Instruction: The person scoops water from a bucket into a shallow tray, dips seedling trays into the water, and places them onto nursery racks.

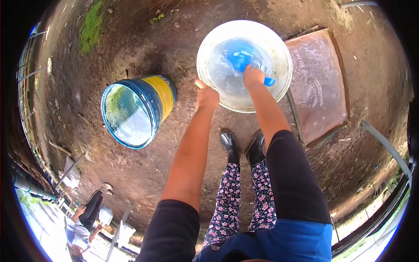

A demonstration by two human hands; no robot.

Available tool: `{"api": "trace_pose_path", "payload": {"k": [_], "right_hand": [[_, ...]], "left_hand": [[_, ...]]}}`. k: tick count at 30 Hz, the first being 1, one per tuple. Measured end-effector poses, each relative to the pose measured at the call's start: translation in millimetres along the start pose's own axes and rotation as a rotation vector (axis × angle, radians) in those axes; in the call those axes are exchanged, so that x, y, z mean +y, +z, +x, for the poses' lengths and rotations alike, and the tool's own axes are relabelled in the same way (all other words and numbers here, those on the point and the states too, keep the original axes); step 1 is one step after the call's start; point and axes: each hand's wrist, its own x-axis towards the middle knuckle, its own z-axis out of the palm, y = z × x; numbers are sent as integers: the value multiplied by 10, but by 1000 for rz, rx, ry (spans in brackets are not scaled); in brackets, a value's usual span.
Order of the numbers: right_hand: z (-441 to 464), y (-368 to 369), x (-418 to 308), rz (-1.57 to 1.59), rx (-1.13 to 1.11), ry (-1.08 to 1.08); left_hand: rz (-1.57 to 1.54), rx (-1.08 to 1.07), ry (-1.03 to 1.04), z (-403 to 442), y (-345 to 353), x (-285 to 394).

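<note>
A round white tub (204, 46) with water in it stands on the ground in front of my boots. My right hand (254, 77) is closed around the handle of a blue dipper (241, 56), whose bowl is down in the water inside the tub. The handle end pokes out to the right of my fist. At the tub's lower left edge, my left hand (207, 96) is closed on the rim, with its thumb pointing up along the outside. The fingers of this hand are mostly hidden.
A blue bucket with a yellow band (159, 96) stands to the left, holding liquid with reflections. Right of the tub lies a shallow wood-edged tray (316, 87) with a wet surface. Another person (83, 227) is at the lower left. A curved pipe (386, 144) is at right.
</note>
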Motion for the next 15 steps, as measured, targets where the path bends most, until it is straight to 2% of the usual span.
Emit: {"api": "trace_pose_path", "payload": {"k": [4, 5, 8, 11, 15], "right_hand": [[-24, 88, 127, 191, 19, -2], [-68, 73, 142, 264, 27, 15], [20, -171, 199, 614, -472, 156], [-112, -231, 223, 949, -419, 182], [-350, -448, 293, 1108, -454, 127]], "left_hand": [[124, -12, 123, -69, -109, 68], [35, -29, 49, -118, -153, 101], [-147, -62, -109, -254, -313, 269], [-150, -86, -140, -314, -400, 342], [-166, -103, -126, -360, -449, 364]]}}
